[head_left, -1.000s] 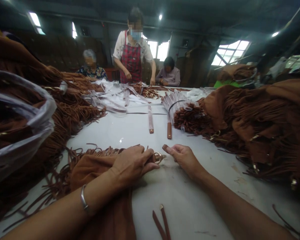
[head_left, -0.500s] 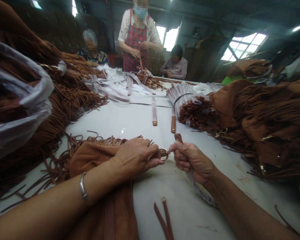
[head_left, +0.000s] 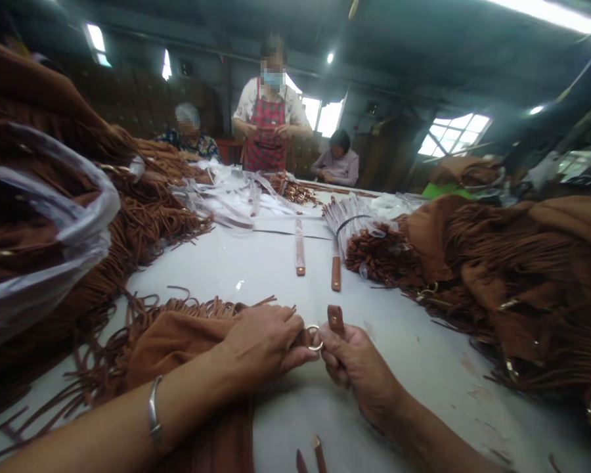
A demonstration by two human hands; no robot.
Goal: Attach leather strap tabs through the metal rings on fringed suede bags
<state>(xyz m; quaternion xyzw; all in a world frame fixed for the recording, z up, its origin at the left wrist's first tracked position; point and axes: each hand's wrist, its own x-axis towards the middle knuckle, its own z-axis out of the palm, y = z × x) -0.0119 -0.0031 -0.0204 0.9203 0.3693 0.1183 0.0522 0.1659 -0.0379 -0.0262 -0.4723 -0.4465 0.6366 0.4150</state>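
Note:
A brown fringed suede bag point(head_left: 177, 345) lies under my left forearm, its fringe spread over the white table point(head_left: 217, 263). My left hand point(head_left: 266, 335) is closed at the bag's edge and pinches the base of a metal ring point(head_left: 314, 338). From the right, my right hand point(head_left: 357, 364) grips a brown leather strap point(head_left: 335, 318); its looped end with a rivet stands up above the thumb. The right fingertips are at the ring. Whether the strap passes through it I cannot tell. Two narrow strap ends point(head_left: 318, 453) lie near the bottom edge.
Fringed brown bags are heaped at left point(head_left: 162, 197) and right point(head_left: 473, 263). A bundle of plastic-wrapped straps point(head_left: 354, 223) and two single straps point(head_left: 300, 253) lie ahead. Across the table, a person in a checked apron point(head_left: 266, 135) stands between two seated people.
My view has tilted up, so the table and hands sit lower. My right hand has come closer to the ring, and more of the strap's looped end shows.

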